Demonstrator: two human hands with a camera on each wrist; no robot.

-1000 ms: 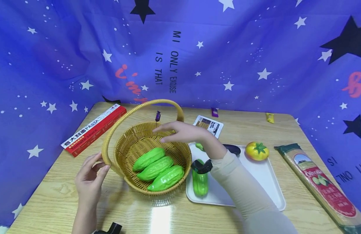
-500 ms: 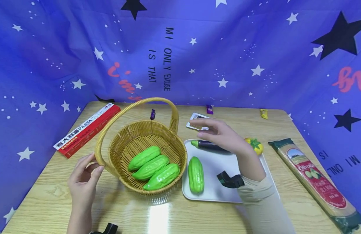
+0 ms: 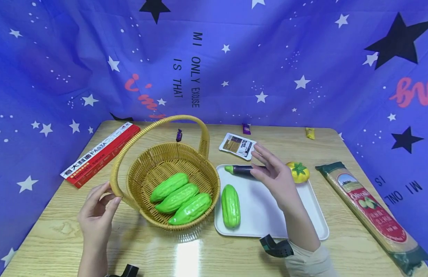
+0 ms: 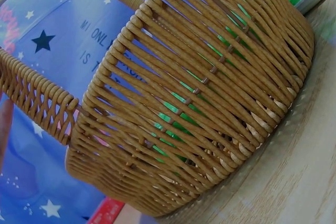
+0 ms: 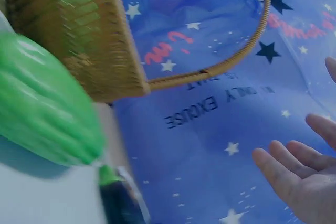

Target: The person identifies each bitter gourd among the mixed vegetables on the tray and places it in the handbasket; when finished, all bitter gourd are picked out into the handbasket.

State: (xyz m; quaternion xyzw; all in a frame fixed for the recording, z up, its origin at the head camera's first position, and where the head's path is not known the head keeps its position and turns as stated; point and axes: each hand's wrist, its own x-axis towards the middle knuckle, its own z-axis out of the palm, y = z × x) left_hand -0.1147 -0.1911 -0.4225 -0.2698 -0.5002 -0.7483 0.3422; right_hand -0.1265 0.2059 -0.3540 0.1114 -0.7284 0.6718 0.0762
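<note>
My left hand [image 3: 97,215] holds the lower left of the handle [image 3: 119,161] of a woven basket [image 3: 196,169] between thumb and fingers. Inside the basket lie three green bitter melons [image 3: 177,198], side by side. The left wrist view shows the basket's woven wall [image 4: 205,87] close up, green showing through its gaps. Spread and bare, my right hand [image 3: 278,182] hovers over a white tray [image 3: 255,211]. On that tray are another bitter melon [image 3: 230,206], an eggplant [image 3: 239,170] partly behind the fingers, and a yellow tomato [image 3: 298,172] at the back right corner.
A red pasta box [image 3: 101,154] lies at the left. Behind the tray is a flat printed packet [image 3: 237,145]. Wrapped candies, purple [image 3: 246,129] and yellow [image 3: 310,133], sit near the back. A spaghetti bag [image 3: 373,215] lies along the right side.
My right hand has moved from above the basket to the right, over the tray, its fingers now pointing more upward. The left hand has stayed at the handle. The view has shifted slightly.
</note>
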